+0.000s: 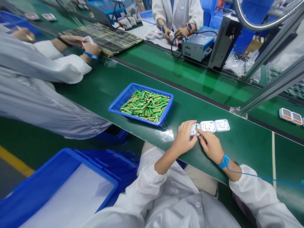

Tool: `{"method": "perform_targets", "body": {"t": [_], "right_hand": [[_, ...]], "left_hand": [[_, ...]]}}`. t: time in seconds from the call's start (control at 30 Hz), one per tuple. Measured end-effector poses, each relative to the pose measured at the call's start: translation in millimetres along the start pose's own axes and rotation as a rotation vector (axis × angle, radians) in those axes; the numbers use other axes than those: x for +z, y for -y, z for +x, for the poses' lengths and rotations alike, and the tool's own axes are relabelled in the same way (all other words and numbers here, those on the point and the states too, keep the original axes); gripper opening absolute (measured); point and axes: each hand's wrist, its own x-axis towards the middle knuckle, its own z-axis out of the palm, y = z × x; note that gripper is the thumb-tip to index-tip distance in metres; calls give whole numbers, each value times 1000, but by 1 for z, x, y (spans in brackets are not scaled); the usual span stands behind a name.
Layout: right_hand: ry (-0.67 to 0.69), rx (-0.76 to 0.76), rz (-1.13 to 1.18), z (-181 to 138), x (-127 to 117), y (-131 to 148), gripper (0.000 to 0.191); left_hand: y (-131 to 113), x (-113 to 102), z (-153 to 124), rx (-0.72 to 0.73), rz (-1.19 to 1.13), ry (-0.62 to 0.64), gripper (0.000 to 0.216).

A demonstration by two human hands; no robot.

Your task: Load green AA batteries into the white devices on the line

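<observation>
My left hand (pixel 184 138) is closed around a small white plastic device (pixel 193 130), held just over the green bench with its back up. A green battery (pixel 196 127) sits in the opening of that device. Against the battery's near end presses a fingertip of my right hand (pixel 212 147), whose fingers are curled around another green-and-gold battery (pixel 203 137), partly hidden. To the right lie two more white devices, a nearer one (pixel 208 126) and a farther one (pixel 222 125), backs up in a row. A blue tray (pixel 118 100) of many green batteries (pixel 147 104) stands left of my hands.
Clear plastic film (pixel 165 134) lies beside the tray. White-and-orange devices (pixel 287 114) rest at far right. A blue bin (pixel 114 190) stands below left. Co-workers work at left and across the line, near a blue instrument (pixel 197 47). A blue cord (pixel 258 177) trails from my right wristband.
</observation>
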Motion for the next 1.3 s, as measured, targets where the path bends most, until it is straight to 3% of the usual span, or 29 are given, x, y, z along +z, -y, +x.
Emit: {"method": "perform_targets", "body": {"t": [0.13, 0.27, 0.37, 0.5, 0.87, 1.13, 1.3], "right_hand": [[-116, 144, 231, -1, -1, 0, 28], [-194, 159, 364, 1, -3, 3, 17], [-255, 161, 406, 2, -3, 5, 16], [-293, 185, 378, 1, -2, 5, 17], [-221, 175, 424, -1, -1, 7, 20], [-152, -7, 236, 3, -4, 5, 16], [-93, -88, 64, -12, -1, 8, 28]], "left_hand": [[-1, -1, -1, 16, 61, 54, 62], [-3, -5, -1, 11, 68, 110, 51], [-5, -9, 0, 27, 56, 151, 48], [-8, -12, -5, 100, 67, 210, 60], [-3, -14, -39, 144, 96, 206, 60], [-2, -13, -36, 93, 61, 156, 58], [-2, -10, -37, 54, 71, 145, 59]]}}
